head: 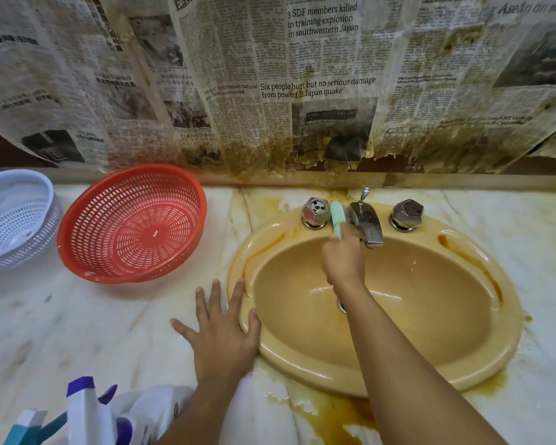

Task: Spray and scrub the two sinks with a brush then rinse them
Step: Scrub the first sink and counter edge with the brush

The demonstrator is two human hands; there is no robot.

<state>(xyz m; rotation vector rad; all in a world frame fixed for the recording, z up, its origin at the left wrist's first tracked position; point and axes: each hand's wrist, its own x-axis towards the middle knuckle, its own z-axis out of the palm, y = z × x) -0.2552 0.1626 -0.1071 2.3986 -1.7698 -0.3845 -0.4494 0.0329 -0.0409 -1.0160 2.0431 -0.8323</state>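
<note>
Right hand is closed around the handle of a pale green brush, whose head points away from the person and rests on the back ledge of the yellow sink, between the left tap knob and the metal faucet. The forearm reaches across the basin from the near right, passing over the drain, which is mostly hidden beneath it. The left hand lies flat and holds nothing, fingers spread wide, palm on the marble counter with the fingertips touching the sink's left rim. Only one sink is in view (its rim and the counter just beside it carry brownish-orange stains, heaviest at the near edge). A second knob sits to the right of the faucet. Well to the left of the sink, a red colander leans tilted on the counter, and a white colander stands just beside it at the frame's edge. At the bottom left corner, two spray bottles appear, one with a purple-and-white trigger head and one with a teal trigger. Stained, torn newspaper covers the wall behind the counter.
</note>
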